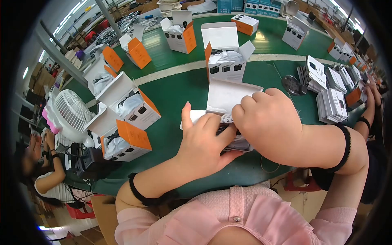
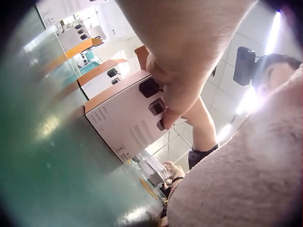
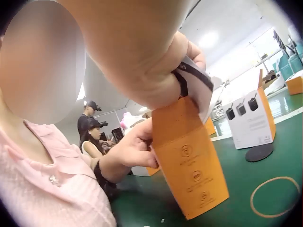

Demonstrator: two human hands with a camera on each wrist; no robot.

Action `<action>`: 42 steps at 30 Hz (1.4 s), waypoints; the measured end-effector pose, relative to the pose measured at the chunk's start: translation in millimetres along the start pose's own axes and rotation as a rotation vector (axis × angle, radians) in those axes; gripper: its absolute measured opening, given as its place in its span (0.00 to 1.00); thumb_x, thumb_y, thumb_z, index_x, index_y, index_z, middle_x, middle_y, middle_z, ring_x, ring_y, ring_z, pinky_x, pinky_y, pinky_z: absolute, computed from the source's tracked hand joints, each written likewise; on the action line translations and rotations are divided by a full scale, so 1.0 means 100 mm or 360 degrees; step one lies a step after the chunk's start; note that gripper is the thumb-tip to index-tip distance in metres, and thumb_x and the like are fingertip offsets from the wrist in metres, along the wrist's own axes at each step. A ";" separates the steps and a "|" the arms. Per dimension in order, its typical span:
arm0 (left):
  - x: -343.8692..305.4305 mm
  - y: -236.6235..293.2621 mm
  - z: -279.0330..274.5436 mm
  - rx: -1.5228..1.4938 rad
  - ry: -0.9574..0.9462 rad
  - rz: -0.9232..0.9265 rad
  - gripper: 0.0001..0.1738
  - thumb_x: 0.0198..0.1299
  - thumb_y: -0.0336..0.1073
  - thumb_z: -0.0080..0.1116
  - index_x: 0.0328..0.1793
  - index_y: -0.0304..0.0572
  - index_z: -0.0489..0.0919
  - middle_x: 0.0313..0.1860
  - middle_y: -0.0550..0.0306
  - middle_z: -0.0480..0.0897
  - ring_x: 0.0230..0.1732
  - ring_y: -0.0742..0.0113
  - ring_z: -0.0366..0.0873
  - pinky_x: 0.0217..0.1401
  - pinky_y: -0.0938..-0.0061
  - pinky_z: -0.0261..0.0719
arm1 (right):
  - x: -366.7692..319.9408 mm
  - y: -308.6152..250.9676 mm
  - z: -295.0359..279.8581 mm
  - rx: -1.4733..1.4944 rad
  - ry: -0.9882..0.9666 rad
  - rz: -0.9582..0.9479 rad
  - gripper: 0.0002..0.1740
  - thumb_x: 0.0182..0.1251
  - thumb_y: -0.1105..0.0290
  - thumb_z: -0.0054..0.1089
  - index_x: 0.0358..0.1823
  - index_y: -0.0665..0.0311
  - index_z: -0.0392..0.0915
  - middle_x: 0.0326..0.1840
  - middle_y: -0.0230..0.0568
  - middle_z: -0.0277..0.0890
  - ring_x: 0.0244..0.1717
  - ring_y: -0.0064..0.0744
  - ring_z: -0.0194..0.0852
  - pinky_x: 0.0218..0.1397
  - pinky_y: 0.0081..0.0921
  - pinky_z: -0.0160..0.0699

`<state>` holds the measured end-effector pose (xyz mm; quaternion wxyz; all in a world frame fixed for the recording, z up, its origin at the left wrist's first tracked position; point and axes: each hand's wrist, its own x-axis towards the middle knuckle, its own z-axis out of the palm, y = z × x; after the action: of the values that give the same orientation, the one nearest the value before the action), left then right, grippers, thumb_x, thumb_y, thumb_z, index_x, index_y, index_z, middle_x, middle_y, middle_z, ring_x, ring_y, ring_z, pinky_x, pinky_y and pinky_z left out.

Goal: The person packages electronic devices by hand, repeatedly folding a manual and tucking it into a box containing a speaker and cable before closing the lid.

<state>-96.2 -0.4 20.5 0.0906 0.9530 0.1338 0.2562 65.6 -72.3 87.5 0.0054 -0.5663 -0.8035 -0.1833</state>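
An open white and orange cardboard box (image 1: 234, 96) stands at the table's front edge, its white lid flap raised. My left hand (image 1: 200, 143) holds it, the thumb lying on the printed front of the box (image 2: 125, 116) and the fingers over its top. Above the opening, my right hand (image 1: 267, 120) pinches a white printed booklet (image 3: 201, 90) with a dark band, its lower part down at the box's top edge. The orange side panel (image 3: 194, 165) faces the right wrist view. My hands mostly hide the contents.
Several open boxes (image 1: 136, 110) with bagged items stand at the left and back. A white fan (image 1: 71, 110) is at far left. To the right lie a dark round disc (image 1: 292, 85), stacks of white booklets (image 1: 331, 105) and a rubber band (image 3: 274, 196). Other people sit at both sides.
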 end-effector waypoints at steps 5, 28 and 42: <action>-0.03 -0.04 0.06 -0.0074 0.0132 0.0034 0.30 0.35 0.50 0.75 0.47 0.48 0.81 0.39 0.58 0.78 0.41 0.60 0.77 0.63 0.31 0.46 | -0.01 0.00 0.00 -0.0143 -0.0211 -0.0006 0.06 0.40 0.69 0.62 0.21 0.58 0.74 0.21 0.34 0.73 0.25 0.32 0.74 0.28 0.26 0.67; 0.00 0.09 -0.05 -0.0017 0.0005 -0.0049 0.28 0.36 0.47 0.73 0.46 0.47 0.80 0.44 0.58 0.76 0.49 0.57 0.70 0.57 0.29 0.54 | 0.27 0.26 -0.39 0.0411 -0.0824 -0.0571 0.06 0.38 0.72 0.63 0.15 0.61 0.73 0.16 0.40 0.73 0.22 0.38 0.76 0.28 0.29 0.73; -0.08 0.06 0.06 0.0030 0.0067 -0.0056 0.34 0.34 0.55 0.73 0.49 0.48 0.81 0.42 0.57 0.72 0.51 0.54 0.68 0.62 0.36 0.54 | 0.15 0.36 -0.12 0.0647 -0.0537 -0.0027 0.07 0.42 0.70 0.66 0.21 0.65 0.77 0.20 0.49 0.75 0.24 0.49 0.77 0.31 0.37 0.76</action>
<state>-99.0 -9.3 13.4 0.0832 0.9458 0.1547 0.2732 90.6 -51.9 112.4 -0.0165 -0.5694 -0.8181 0.0787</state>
